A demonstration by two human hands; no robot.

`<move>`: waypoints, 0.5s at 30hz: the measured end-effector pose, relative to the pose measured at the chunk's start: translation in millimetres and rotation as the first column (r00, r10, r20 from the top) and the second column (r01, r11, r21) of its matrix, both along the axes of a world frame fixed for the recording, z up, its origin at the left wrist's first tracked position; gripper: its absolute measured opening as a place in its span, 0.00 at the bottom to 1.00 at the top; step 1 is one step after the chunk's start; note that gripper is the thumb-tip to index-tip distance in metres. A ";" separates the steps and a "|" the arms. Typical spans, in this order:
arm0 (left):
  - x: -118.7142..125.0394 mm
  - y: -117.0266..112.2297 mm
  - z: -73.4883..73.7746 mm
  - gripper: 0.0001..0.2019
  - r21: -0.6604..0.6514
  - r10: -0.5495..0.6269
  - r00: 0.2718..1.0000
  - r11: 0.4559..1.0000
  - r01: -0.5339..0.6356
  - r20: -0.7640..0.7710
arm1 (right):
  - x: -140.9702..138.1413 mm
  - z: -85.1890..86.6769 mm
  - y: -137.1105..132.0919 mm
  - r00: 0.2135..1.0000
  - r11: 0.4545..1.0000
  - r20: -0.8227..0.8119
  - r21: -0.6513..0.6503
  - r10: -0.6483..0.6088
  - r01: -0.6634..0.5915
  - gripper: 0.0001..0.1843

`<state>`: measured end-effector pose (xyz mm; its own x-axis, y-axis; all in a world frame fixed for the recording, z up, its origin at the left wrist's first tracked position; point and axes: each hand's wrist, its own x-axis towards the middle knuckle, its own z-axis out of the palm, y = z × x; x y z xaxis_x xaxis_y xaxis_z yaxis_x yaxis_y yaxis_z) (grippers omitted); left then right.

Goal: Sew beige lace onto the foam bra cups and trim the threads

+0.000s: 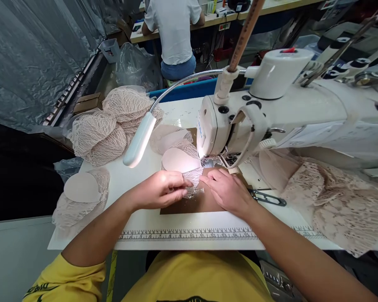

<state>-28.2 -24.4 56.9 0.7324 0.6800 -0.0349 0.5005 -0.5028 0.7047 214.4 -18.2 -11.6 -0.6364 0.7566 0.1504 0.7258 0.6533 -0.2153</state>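
A piece of pale lace [193,178] lies under the sewing machine [208,126] head, by the needle area. A smooth beige moulded cup [180,160] rests against it on the far side. My left hand [164,189] is closed, thumb and fingers pinching the lace's left edge. On the right, my right hand [228,191] lies flat on the brown board [179,208], its index fingertip touching the lace's right edge. The lit needle area is partly hidden by the machine's foot and glare.
Stacked lace cups [97,130] stand at the table's left, with another lace cup [82,187] nearer. A bendable lamp [140,140] arches over the work. Black thread snips [269,198] lie right of my hand, beside heaped lace [340,197]. A seated person [176,33] works beyond.
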 end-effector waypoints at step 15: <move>25.9 19.7 -57.7 0.17 0.527 0.026 0.970 0.843 0.110 -0.243 | 2.5 -0.1 -1.6 1.000 0.997 0.015 0.075 -0.021 0.020 0.18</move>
